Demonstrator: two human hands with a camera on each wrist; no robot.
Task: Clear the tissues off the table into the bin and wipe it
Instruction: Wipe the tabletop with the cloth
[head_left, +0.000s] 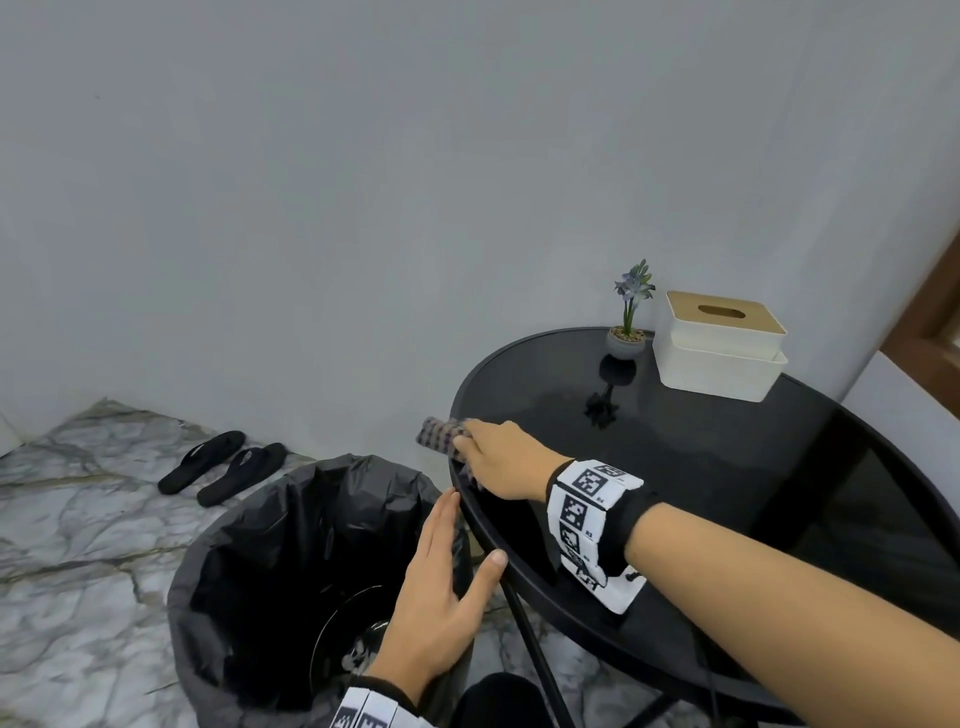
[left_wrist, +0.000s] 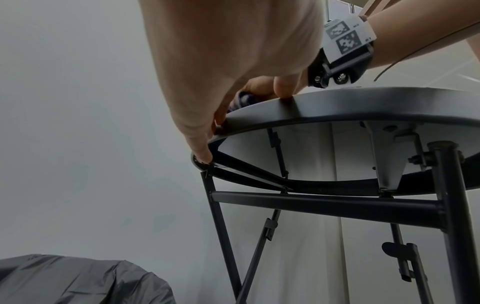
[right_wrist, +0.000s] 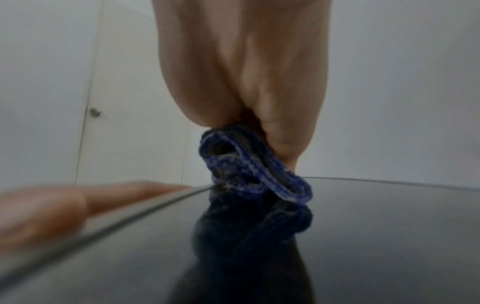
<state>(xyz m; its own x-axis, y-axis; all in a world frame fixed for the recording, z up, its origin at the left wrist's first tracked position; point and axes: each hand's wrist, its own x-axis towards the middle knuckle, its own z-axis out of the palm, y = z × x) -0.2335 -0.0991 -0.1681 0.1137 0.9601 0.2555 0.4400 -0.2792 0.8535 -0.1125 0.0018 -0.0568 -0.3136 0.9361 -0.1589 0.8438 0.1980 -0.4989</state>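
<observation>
Nearest: left hand (head_left: 436, 587) flat against worktop (head_left: 727, 467) edge, fingers (head_left: 441, 525) straight and released, thumb tip on the rim, grasping nothing. Left wrist view confirms: fingertips along the black rim (left_wrist: 337, 107), thumb on top. Marker band on that wrist at bottom of head view.

Directly below and left: bin (head_left: 218, 597) on marble floor (head_left: 78, 519), black liner, just beside the worktop's near-left edge. Something pale at the bottom of the liner, too dark to identify.

Next: right hand (head_left: 498, 457) on the worktop near its left edge, fingers curled round a bunched checked cloth (head_left: 441, 436). Right wrist view: blue-white cloth (right_wrist: 249, 164) clenched in the fingers, pressed onto the glossy black surface, reflection beneath. Cloth partly overhanging the rim. Marker-tagged wrist mount (head_left: 592, 519) behind the hand, resting low over the worktop.

Further back on the worktop: small potted plant (head_left: 628, 322) with bluish flowers, touching or just beside a white tissue box (head_left: 722, 348) with tan lid and slot. Both near the far edge by the wall.

Far left on floor: pair of black flip-flops (head_left: 223, 467) near the wall.
</observation>
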